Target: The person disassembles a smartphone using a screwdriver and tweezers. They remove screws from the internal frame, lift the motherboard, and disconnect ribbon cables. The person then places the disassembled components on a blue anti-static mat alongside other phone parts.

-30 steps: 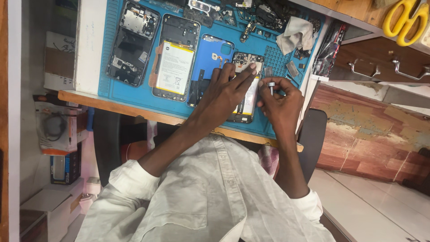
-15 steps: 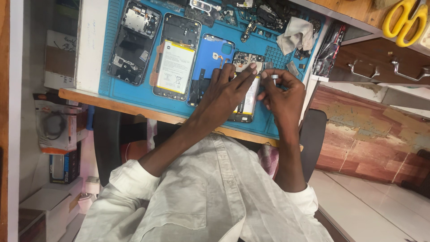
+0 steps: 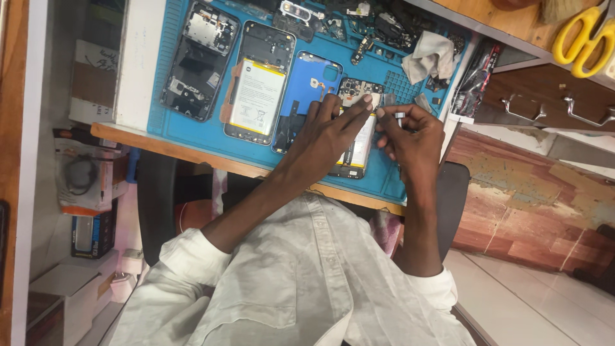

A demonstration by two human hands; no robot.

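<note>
My left hand (image 3: 327, 131) lies flat on an opened phone (image 3: 359, 144) with its board exposed, fingers spread across it on the blue work mat (image 3: 391, 176). Just right of the phone, my right hand (image 3: 413, 138) pinches a small metal-tipped tool (image 3: 398, 117). The tool's tip is near my left fingertips. I cannot tell whether it touches the phone. Both white sleeves are rolled up.
On the mat lie a phone with its battery showing (image 3: 256, 83), a dark stripped frame (image 3: 200, 61), a blue back cover (image 3: 311, 80), a grey cloth (image 3: 430, 54) and several small parts. Yellow scissors (image 3: 586, 38) rest on the shelf at right, above drawers (image 3: 544, 102). Boxes (image 3: 83, 186) stand at left.
My right hand has shifted the small tool slightly up and to the right, off the phone's edge. My left hand stays pressed on the phone.
</note>
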